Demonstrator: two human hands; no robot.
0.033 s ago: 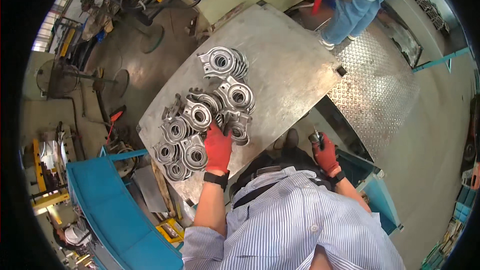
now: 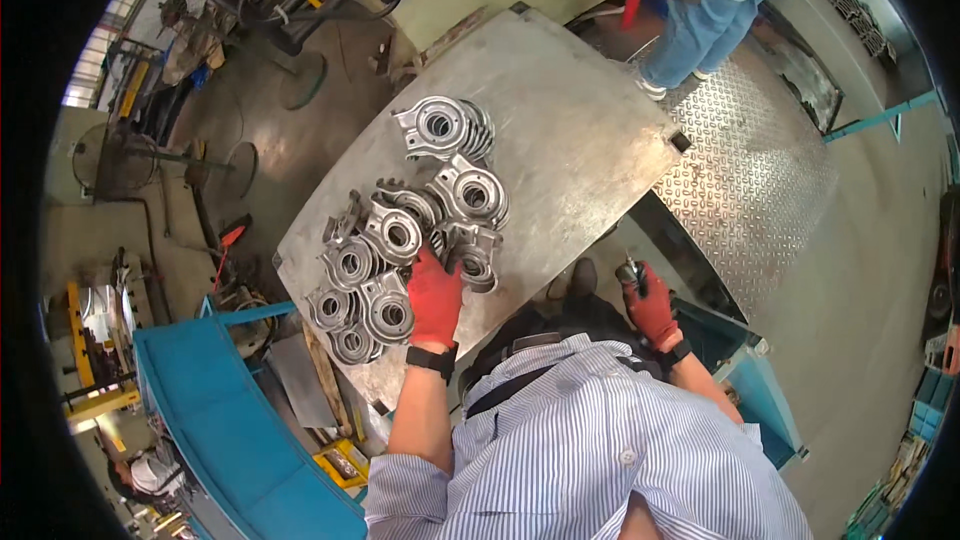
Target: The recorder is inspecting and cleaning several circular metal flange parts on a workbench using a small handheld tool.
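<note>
My left hand [image 2: 436,302], in a red glove, rests on the metal table among stamped metal brackets. Its fingers are apart, with the tips touching a bracket with a round ring [image 2: 400,236] and partly hidden between the parts. Beside it lie another ring bracket [image 2: 388,312] and a stack of the same kind [image 2: 473,258]. Off the table's near edge, my right hand [image 2: 652,312], also red-gloved, is closed round a small dark hand-held tool [image 2: 630,274] with a metallic tip; its exact kind cannot be made out.
More bracket stacks [image 2: 440,128] stand on the steel table [image 2: 570,130]. Beyond its right edge is a tread-plate floor [image 2: 750,180], where a person in jeans [image 2: 705,20] stands. A blue metal bench [image 2: 220,410] is at the lower left, and a teal bin [image 2: 760,390] at the right.
</note>
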